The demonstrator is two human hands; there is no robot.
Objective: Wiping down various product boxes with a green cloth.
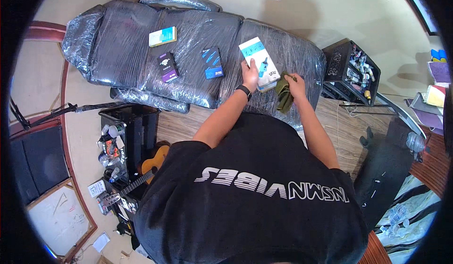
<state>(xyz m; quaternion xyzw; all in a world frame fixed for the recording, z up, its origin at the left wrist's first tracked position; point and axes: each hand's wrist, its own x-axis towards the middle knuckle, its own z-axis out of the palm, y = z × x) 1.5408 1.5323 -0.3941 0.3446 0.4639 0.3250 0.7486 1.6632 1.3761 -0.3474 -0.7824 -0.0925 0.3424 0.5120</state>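
My left hand (250, 76) grips a white and blue box (258, 62) by its near-left side, thumb on top. The box is tilted over the right part of a padded couch (198, 28) wrapped in clear film. A crumpled olive-green cloth (284, 96) hangs from my right hand (296, 87), whose fingers are closed on it near the box's lower right corner. Farther left on the couch lie a black and blue box (212, 62), a black and purple box (168, 67) and a white, blue and yellow box (163, 36).
Right of the couch stands a black cart (351, 70) filled with bottles and tubes. On the left, another black cart (127, 136) holds bottles, with a guitar (153, 162) beside it. Folded cloths (436, 94) are stacked at the far right. Wooden flooring (330, 120) shows below the couch.
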